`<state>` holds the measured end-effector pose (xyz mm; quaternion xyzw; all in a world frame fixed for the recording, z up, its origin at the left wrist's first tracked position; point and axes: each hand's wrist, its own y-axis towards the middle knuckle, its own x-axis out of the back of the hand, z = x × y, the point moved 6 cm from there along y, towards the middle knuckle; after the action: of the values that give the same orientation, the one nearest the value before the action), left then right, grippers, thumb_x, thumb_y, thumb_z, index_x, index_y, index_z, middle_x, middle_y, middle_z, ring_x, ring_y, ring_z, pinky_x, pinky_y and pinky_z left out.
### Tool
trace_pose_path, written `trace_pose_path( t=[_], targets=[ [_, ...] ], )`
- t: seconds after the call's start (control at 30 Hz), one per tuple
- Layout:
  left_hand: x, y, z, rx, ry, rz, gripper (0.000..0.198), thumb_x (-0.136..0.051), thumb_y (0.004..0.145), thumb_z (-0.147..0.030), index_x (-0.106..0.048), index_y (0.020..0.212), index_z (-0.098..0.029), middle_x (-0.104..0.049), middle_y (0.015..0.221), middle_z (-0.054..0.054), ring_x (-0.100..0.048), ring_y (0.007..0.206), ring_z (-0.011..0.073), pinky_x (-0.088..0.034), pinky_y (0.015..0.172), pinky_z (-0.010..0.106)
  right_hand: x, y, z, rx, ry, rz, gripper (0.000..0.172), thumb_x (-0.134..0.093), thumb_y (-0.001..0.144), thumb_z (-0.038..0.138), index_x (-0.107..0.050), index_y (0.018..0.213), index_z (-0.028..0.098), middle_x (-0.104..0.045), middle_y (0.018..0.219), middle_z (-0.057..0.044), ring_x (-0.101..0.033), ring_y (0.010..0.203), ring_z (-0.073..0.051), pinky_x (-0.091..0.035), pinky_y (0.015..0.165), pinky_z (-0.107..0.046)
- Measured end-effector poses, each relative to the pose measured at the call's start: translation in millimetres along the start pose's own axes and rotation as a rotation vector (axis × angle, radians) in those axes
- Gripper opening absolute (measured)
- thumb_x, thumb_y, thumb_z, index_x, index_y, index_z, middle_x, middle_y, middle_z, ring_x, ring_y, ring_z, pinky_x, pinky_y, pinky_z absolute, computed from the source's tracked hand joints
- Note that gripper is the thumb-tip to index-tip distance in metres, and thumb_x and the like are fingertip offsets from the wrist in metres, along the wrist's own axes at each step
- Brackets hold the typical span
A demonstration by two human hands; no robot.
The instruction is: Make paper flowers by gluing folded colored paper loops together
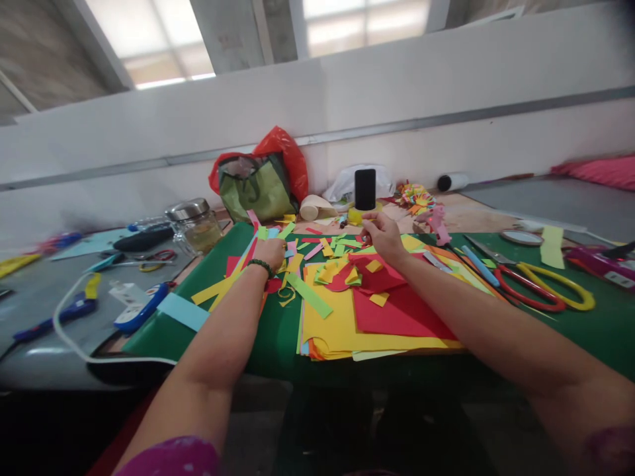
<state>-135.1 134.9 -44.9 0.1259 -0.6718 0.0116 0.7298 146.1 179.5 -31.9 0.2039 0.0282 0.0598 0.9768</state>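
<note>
My left hand (270, 254), with a dark beaded bracelet, is down among coloured paper strips (214, 291) at the left of the green mat. Its fingers look curled, and what they hold is hidden. My right hand (383, 235) is held over the far side of the mat with fingers pinched together; anything between them is too small to name. Just beyond it is a yellow roll of tape (356, 215). Small green and yellow paper pieces (342, 247) lie between my hands. Red paper (397, 313) tops a stack of yellow sheets (327, 334), with a partly folded yellow-green paper piece (328, 271) on it.
Large scissors (530, 287) with red and yellow handles and a pink glue gun (436, 225) lie to the right. A phone (365, 189) stands upright at the back. Left are a glass jar (198, 228), a green bag (258, 188) and a white cable (69, 337).
</note>
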Motion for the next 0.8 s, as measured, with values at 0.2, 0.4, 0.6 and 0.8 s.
trace_pose_path(
  t=[0.2, 0.4, 0.6, 0.8],
  targets=[
    [10.1, -3.2, 15.8, 0.083, -0.11, -0.048, 0.039, -0.044, 0.086, -0.02, -0.073, 0.112, -0.02, -0.073, 0.112, 0.009, -0.065, 0.104, 0.0245, -0.048, 0.088, 0.03, -0.8, 0.3, -3.2, 0.015, -0.013, 0.011, 0.016, -0.059, 0.076, 0.03, -0.054, 0.086, 0.019, -0.053, 0.051, 0.007, -0.046, 0.041, -0.008, -0.036, 0.041, -0.02],
    [18.4, -4.2, 21.8, 0.099, -0.243, -0.085, 0.039, -0.046, 0.087, -0.025, -0.073, 0.113, -0.019, -0.076, 0.1, 0.002, -0.066, 0.101, 0.0193, -0.049, 0.088, 0.022, -4.0, -1.7, -9.2, -0.012, -0.055, 0.04, 0.023, -0.06, 0.077, 0.036, -0.055, 0.091, 0.018, -0.054, 0.055, 0.006, -0.049, 0.045, -0.009, -0.04, 0.044, -0.021],
    [29.8, -7.7, 24.4, 0.098, -0.294, -0.048, 0.044, -0.047, 0.083, -0.019, -0.069, 0.121, -0.016, -0.075, 0.108, 0.004, -0.067, 0.098, 0.0191, -0.05, 0.085, 0.022, -4.7, -1.9, -7.7, 0.033, -0.064, 0.054, 0.029, -0.058, 0.076, 0.042, -0.056, 0.093, 0.019, -0.053, 0.055, 0.006, -0.052, 0.048, -0.011, -0.04, 0.045, -0.022],
    [56.6, -6.5, 28.6, -0.018, -0.254, 0.204, 0.019, -0.07, 0.067, -0.027, -0.08, 0.083, -0.026, -0.078, 0.091, -0.002, -0.07, 0.086, 0.017, -0.049, 0.079, 0.017, -6.1, -4.2, -5.9, 0.041, -0.092, 0.086, 0.027, -0.056, 0.078, 0.042, -0.056, 0.093, 0.019, -0.055, 0.057, 0.005, -0.05, 0.048, -0.011, -0.042, 0.046, -0.023]
  ],
)
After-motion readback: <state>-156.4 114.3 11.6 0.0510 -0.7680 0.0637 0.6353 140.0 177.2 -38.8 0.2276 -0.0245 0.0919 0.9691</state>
